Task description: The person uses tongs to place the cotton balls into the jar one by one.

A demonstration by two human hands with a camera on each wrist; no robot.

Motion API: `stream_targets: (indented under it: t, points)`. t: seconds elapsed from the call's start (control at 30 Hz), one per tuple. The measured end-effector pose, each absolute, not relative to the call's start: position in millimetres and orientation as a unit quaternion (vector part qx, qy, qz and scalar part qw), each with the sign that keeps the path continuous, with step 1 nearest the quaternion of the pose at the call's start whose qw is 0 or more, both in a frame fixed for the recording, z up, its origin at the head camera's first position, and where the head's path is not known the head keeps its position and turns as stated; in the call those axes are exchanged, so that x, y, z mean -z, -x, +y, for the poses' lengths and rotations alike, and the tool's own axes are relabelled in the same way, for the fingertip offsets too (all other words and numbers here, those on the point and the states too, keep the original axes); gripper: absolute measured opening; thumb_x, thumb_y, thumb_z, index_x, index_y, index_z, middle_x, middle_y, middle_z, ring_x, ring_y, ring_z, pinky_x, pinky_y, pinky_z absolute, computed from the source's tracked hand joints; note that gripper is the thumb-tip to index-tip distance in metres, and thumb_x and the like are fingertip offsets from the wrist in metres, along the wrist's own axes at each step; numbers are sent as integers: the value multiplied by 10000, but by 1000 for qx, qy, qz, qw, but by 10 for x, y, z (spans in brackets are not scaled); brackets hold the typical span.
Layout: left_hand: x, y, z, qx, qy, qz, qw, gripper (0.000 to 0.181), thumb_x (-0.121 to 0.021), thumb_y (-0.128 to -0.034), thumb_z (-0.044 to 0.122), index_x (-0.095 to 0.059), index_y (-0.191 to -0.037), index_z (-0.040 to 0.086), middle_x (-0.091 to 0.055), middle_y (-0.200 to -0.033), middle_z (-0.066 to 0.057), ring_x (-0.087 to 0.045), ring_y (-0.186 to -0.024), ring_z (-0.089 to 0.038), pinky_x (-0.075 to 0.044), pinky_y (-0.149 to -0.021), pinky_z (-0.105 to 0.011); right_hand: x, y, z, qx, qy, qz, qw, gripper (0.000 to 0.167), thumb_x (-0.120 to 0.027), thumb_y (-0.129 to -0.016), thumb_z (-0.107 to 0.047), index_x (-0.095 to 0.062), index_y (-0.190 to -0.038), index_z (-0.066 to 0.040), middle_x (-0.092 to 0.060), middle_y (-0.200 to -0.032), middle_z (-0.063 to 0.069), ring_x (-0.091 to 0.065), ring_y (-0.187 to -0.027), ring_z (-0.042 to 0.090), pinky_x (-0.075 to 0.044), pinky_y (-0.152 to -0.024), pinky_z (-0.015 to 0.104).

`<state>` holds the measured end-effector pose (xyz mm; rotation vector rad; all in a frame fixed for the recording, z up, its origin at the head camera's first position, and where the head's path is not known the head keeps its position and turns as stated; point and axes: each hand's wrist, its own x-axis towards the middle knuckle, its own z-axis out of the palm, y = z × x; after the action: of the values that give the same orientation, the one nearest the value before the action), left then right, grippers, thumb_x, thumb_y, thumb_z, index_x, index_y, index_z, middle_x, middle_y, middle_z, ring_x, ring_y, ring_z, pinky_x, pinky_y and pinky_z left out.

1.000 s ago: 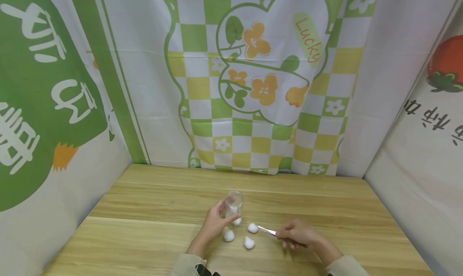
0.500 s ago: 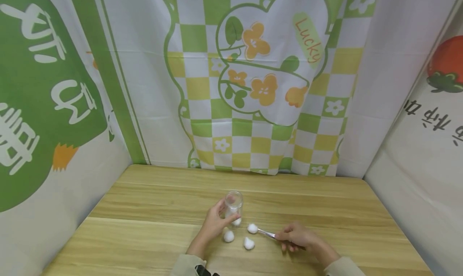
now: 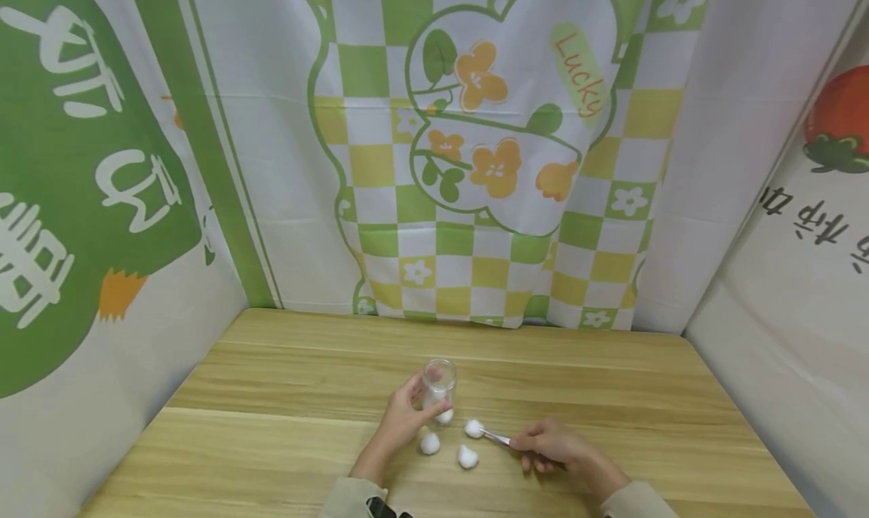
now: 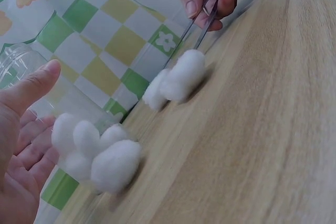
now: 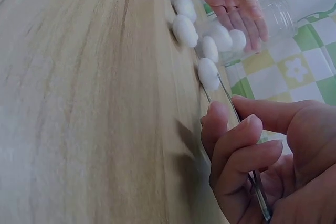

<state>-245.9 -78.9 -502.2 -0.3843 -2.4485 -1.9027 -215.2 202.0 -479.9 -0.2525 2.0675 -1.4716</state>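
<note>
Tweezers (image 3: pixel 498 438) are gripped in the right hand (image 3: pixel 553 446), fingers and thumb curled round them, with the slim tips poking out ahead of the fingers toward the other hand. Those tips touch one cotton ball (image 3: pixel 474 428), an arm either side of it from the right wrist view, though I can't tell if they're actually squeezing it. Left hand (image 3: pixel 400 420) has its fingers wrapped round a clear glass jar (image 3: pixel 440 386) standing upright on the worktop (image 3: pixel 305 397), thumb on the near side and the rest behind. Some cotton (image 4: pixel 79 140) sits low inside the jar, just past those fingers. Two more loose balls lie between the hands: one (image 3: pixel 430 443) just below the left thumb, the other (image 3: pixel 468 457) nearer the person, left of the right fingers.
</note>
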Motion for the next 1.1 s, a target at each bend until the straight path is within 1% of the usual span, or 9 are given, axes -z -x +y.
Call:
stream_targets:
  t: [0.23,0.43,0.63,0.87,1.1]
  points:
    - [5011,2460,-778,611,127,-781,12,714,-754,-829,221,-420,-1401,-43,-491,-1419,-277,-475,-1334,-433,-379,-1150,-542,4829,2172,1951,556,74,778,282,271,-606,-933,-175,-646,-965,91,-601,-572,-87,-425,-436,-44,-314,-403,57]
    - [5019,2463,-774,609,123,-784,8,736,-757,-825,228,-406,-1406,-55,-478,-1424,-288,-466,-1337,-442,-374,-1151,-546,4883,2171,1904,557,64,786,260,225,-607,-926,-146,-646,-892,73,-587,-551,-93,-415,-428,-41,-306,-397,56]
    - [5020,2458,-775,612,117,-782,3,750,-760,-822,234,-398,-1412,-56,-473,-1427,-288,-463,-1339,-443,-370,-1152,-551,4889,2160,1872,551,67,796,241,225,-604,-919,-128,-642,-874,89,-559,-525,-101,-404,-422,-28,-292,-397,63]
    - [5023,2458,-780,613,117,-782,3,748,-761,-820,234,-402,-1414,-44,-474,-1428,-286,-460,-1341,-445,-369,-1151,-557,4881,2161,1876,551,70,797,239,228,-590,-927,-130,-632,-851,81,-542,-521,-102,-393,-426,-24,-286,-398,67]
    - [5029,2461,-788,607,116,-786,9,750,-766,-816,234,-407,-1406,-58,-483,-1415,-296,-469,-1328,-456,-381,-1141,-557,4872,2156,1899,556,68,791,247,232,-587,-935,-139,-640,-879,79,-547,-542,-89,-396,-440,-21,-306,-410,71]
